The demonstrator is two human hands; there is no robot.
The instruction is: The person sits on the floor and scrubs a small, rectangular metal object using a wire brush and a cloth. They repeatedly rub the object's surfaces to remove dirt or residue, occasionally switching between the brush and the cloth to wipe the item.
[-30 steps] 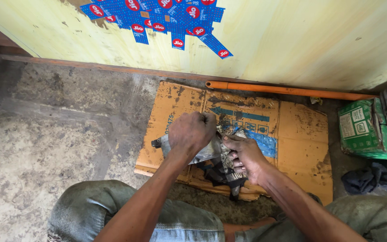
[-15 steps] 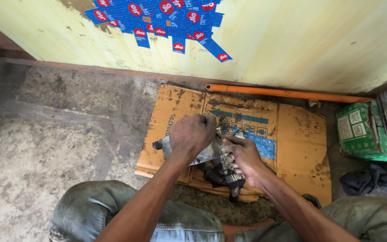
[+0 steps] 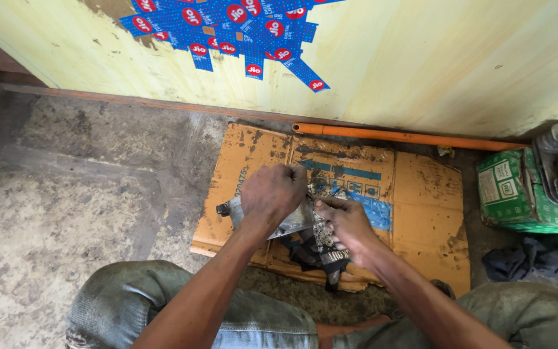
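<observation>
- My left hand [image 3: 272, 192] is clenched in a fist around the grey metal part [image 3: 290, 223], holding it just above the cardboard sheet [image 3: 421, 207].
- My right hand [image 3: 345, 223] has its fingers curled, pinching the dark rag [image 3: 321, 249] against the part's near end.
- Judgement: cleaning is under way, not finished; the part looks greasy and the rag is heavily soiled.
- How much of the surface is wiped I cannot tell, since my hands cover most of it.
- Nearby: orange pipe [image 3: 408, 136] along the wall, green box [image 3: 518, 194] well apart on my right.
</observation>
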